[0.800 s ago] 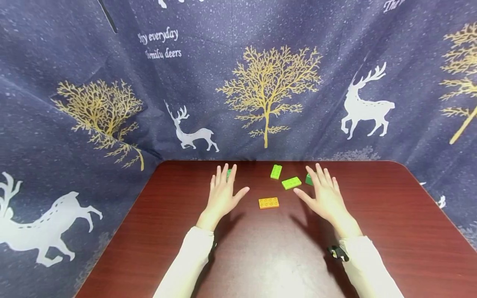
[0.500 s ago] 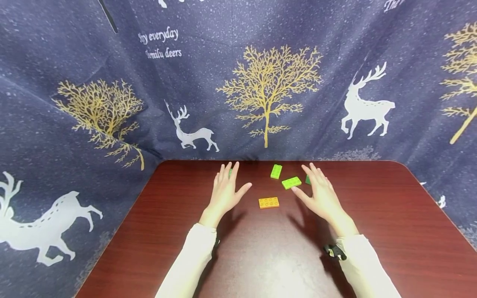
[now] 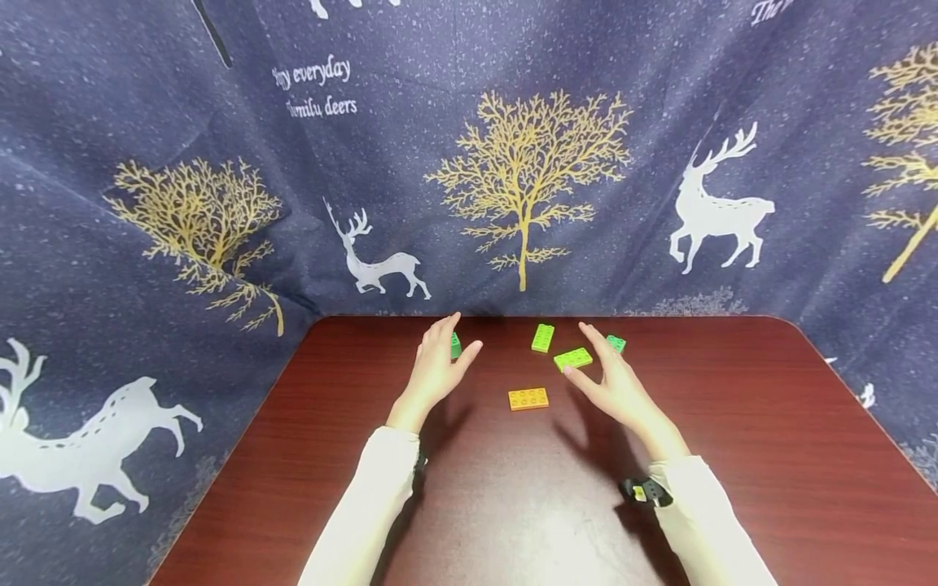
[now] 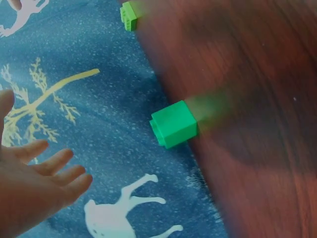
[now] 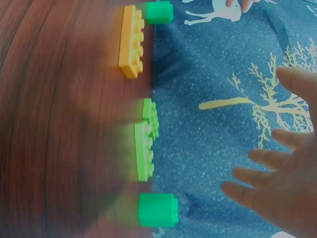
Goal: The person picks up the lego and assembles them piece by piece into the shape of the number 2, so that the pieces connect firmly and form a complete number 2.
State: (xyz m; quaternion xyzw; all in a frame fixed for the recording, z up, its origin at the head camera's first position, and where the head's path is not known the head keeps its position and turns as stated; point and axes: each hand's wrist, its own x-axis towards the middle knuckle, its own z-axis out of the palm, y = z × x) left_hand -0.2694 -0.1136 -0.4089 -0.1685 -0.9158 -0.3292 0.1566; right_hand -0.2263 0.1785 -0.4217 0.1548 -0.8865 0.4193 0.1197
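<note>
Partly hidden behind the left hand (image 3: 434,366) in the head view, a bright green, box-shaped plastic brick (image 3: 456,347) stands near the table's far edge. A matching green plastic brick (image 3: 616,343) stands just beyond the right hand (image 3: 617,384). Both hands are raised and wide open, thumbs spread from the fingers, holding nothing; the wrist views show them apart from the bricks. Between them lie two flat lime-green studded plastic bricks (image 3: 543,338) and, nearer the person, a flat orange studded brick (image 3: 528,399). All rest on a reddish-brown wood-grain table (image 3: 293,472), backed by a dark blue printed cloth (image 3: 396,163).
</note>
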